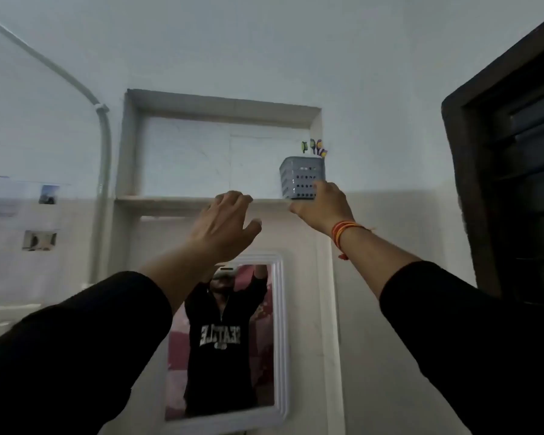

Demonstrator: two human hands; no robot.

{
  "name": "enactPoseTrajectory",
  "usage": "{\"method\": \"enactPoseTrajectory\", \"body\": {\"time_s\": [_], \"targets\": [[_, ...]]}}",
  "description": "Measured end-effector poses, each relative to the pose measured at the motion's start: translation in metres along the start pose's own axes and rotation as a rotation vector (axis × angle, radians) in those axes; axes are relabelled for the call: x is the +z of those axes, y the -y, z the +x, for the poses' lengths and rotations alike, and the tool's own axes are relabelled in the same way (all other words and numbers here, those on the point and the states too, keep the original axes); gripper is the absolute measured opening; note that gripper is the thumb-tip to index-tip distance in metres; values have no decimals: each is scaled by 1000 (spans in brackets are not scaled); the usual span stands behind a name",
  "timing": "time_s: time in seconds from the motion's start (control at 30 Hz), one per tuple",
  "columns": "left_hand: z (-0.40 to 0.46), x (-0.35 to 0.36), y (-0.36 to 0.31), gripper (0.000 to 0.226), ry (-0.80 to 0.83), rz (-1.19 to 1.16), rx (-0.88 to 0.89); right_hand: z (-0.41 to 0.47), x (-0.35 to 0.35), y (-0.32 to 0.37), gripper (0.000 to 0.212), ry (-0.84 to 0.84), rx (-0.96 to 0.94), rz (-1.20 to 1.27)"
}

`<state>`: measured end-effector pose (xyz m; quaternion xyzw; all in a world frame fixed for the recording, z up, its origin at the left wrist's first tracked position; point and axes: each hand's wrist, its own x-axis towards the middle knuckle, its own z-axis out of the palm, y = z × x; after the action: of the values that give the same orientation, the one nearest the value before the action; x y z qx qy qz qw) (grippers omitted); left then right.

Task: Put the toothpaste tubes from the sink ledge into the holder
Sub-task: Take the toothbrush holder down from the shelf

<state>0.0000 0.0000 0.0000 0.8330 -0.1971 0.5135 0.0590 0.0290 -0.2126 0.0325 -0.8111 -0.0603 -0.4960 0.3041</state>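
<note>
A grey perforated holder [300, 175] stands at the right end of a wall niche shelf [170, 200], with several coloured toothbrush heads [314, 147] sticking out of its top. My right hand [322, 205] is raised to the holder and grips its lower front corner. My left hand [222, 222] is lifted just below the shelf edge, fingers apart and holding nothing. No toothpaste tube and no sink ledge show in this view.
A white-framed mirror [274, 340] hangs below the niche and reflects a person in a dark hoodie. A grey pipe [105, 171] runs down the wall at left. A dark door frame [471, 183] stands at right.
</note>
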Motion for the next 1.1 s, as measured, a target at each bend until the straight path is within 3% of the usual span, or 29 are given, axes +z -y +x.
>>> {"method": "enactPoseTrajectory", "body": {"time_s": [0.2,0.43,0.7,0.93,1.1], "targets": [[80,72,3,67,165,-12,-48,86,36,-37,86,28,6,-56],[149,140,19,68,147,36,-37,172,96,-68,105,-29,39,-75],[154,191,44,84,68,121,-21,199,124,-57,140,-161,163,-3],[153,162,45,72,149,-165,-77,178,94,-38,120,-182,204,120],[130,137,44,73,173,-226,-122,141,65,-17,113,-166,156,201]]}}
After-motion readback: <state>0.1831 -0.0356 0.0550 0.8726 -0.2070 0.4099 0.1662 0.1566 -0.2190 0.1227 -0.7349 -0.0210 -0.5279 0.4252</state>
